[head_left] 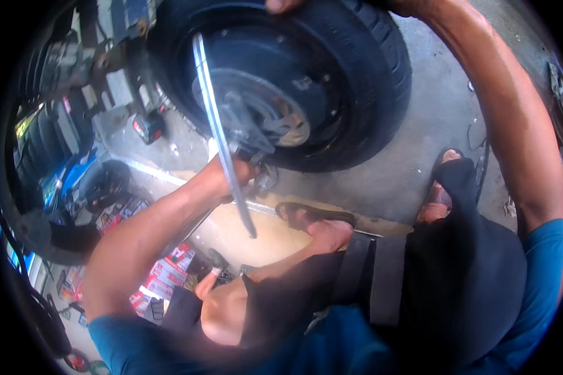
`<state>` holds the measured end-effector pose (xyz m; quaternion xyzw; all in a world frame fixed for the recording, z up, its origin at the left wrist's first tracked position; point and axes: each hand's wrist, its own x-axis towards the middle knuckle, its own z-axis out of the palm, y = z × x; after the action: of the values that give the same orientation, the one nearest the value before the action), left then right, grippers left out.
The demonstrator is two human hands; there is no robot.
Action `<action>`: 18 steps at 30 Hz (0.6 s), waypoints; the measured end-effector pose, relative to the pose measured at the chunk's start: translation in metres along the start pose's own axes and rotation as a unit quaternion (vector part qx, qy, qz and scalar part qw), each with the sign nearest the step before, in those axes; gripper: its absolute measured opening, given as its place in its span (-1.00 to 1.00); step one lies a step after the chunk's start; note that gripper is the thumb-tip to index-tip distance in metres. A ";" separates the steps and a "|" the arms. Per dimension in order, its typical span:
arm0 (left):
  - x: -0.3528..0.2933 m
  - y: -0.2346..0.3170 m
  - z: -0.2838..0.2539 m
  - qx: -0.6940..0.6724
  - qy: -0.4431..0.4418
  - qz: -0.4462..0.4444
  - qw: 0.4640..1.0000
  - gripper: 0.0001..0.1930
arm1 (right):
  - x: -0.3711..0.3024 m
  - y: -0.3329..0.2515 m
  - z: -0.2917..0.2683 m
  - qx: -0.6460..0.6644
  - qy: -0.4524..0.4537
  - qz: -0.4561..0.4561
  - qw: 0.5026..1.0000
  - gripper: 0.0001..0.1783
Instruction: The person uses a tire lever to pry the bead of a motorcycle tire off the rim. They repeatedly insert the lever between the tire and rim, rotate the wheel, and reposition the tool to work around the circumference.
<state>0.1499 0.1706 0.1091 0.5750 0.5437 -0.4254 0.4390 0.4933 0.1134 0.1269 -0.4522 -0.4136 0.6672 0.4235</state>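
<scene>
Tyre (356, 81) on its dark wheel, worked with a long metal lever (222, 134).

The tyre stands upright on the concrete floor (419, 156). The left hand (228, 178) is closed around the lever beside the hub; the right hand (281, 5) rests on the tyre's top, its grip impossible to tell. Red-and-white printed packages (169, 272) lie lower left.

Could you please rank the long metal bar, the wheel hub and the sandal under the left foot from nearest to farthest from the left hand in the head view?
1. Long metal bar, gripped in the left hand.
2. Wheel hub, just above right.
3. Sandal, lower right on the floor.
</scene>
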 end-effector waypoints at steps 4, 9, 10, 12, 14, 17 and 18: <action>-0.018 0.020 0.020 -0.007 0.054 -0.027 0.998 -0.70 | 0.027 0.032 -0.007 -0.038 0.156 0.028 0.987 -0.24; -0.019 -0.013 0.039 -0.018 0.114 0.004 0.993 -0.68 | 0.009 0.009 0.008 -0.001 0.066 0.021 0.998 -0.25; -0.020 -0.017 0.043 -0.026 0.124 0.010 0.992 -0.67 | 0.008 0.006 0.013 -0.038 0.121 0.014 0.992 -0.26; -0.017 -0.023 0.050 -0.027 0.139 0.007 0.990 -0.66 | 0.010 0.009 0.004 -0.024 0.080 -0.005 0.996 -0.25; -0.017 -0.029 0.055 -0.007 0.155 0.015 0.988 -0.65 | 0.018 0.021 -0.001 -0.012 0.090 -0.023 0.996 -0.28; -0.017 -0.029 0.066 -0.043 0.182 0.001 0.982 -0.65 | 0.037 0.025 0.005 0.021 0.058 -0.016 0.998 -0.33; -0.017 -0.035 0.071 -0.015 0.201 -0.002 0.980 -0.65 | 0.021 0.017 -0.003 0.050 0.019 -0.017 0.998 -0.39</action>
<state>0.1138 0.0986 0.1058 0.6409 0.6283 -0.2938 0.3289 0.4880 0.1280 0.1051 -0.4358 -0.3797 0.6710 0.4643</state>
